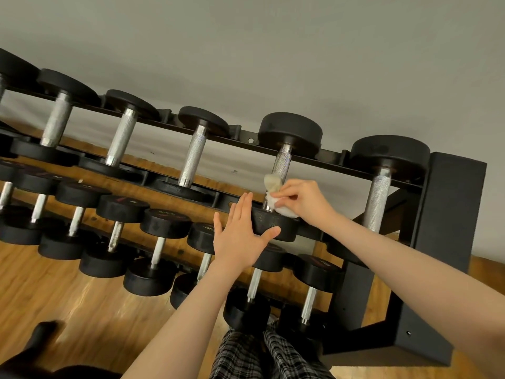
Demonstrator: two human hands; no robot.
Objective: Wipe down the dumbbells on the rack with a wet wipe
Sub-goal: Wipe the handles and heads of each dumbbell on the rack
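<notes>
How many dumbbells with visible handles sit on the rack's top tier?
6: far left edge, then, the one being wiped, and rightmost. More may lie beyond the frame.

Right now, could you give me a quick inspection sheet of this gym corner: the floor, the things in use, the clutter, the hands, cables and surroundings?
Surface: wooden floor, bare where it shows.
Job's things: black two-tier rack full of dumbbells; white wet wipe bunched against the metal handle of the dumbbell being wiped, second from the right on the top tier.
Clutter: dark blurred object at lower left, cannot tell what.
Grips: right hand pinches the wipe; left hand lies flat, fingers straight, against that dumbbell's near head.
Cables: nothing seen.
Surroundings: plain grey wall; plaid trousers below.
</notes>
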